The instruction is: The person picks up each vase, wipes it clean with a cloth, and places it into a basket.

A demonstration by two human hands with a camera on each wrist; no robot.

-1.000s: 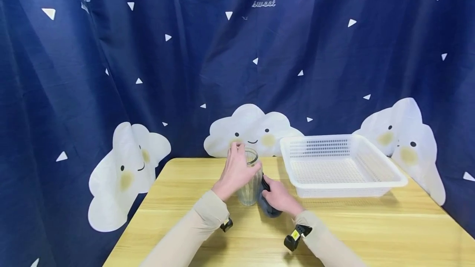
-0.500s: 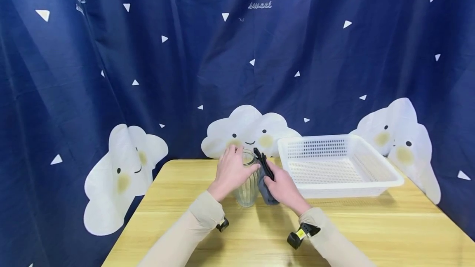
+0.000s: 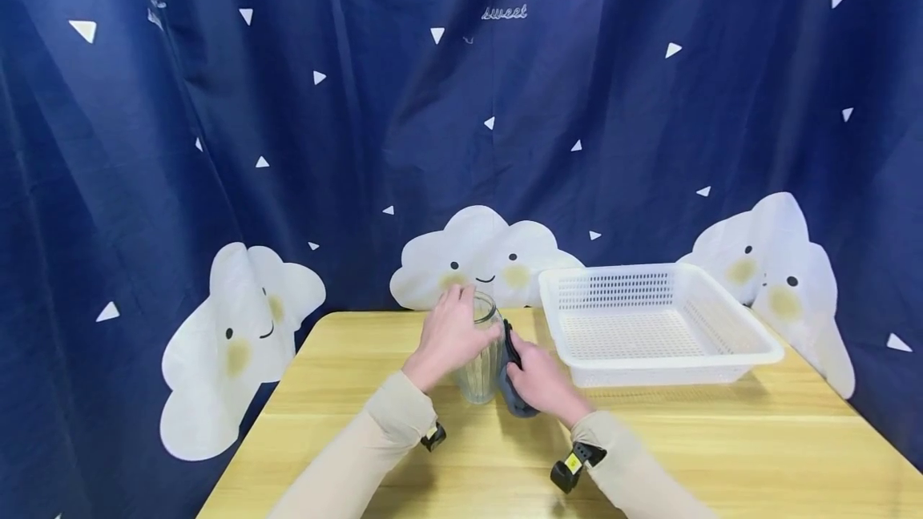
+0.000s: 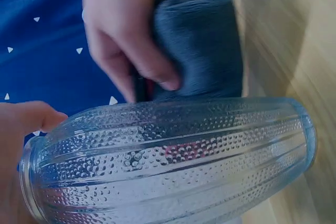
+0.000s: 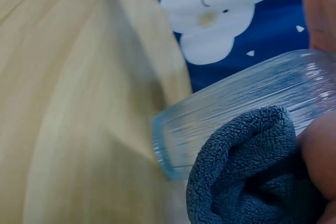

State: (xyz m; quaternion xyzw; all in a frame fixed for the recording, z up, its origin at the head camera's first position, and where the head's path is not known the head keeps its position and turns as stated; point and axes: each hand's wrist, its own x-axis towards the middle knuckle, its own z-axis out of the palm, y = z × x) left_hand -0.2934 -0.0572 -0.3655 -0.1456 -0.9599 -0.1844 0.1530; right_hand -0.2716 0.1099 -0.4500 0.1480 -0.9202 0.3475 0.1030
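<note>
A clear ribbed glass vase (image 3: 481, 371) with a dimpled surface stands upright on the wooden table. My left hand (image 3: 453, 335) holds it near the top, fingers over the far side of the rim and thumb toward the right. In the left wrist view, the vase (image 4: 178, 161) fills the lower half. My right hand (image 3: 541, 379) grips a dark grey terry cloth (image 3: 515, 399) together with a narrow black piece that shows above the fingers. The folded cloth (image 5: 252, 166) overlaps the vase's side in the right wrist view; what the black piece is, I cannot tell.
A white perforated plastic basket (image 3: 663, 359) stands on the table to the right, close beyond my right hand. Behind the wooden table (image 3: 346, 351) hangs a dark blue curtain (image 3: 360, 102) with clouds and triangles. Each wrist carries a small black camera.
My right hand rose with the cloth along the vase's right side, then came back down. My left hand keeps its hold on the vase. The head view shifted slightly.
</note>
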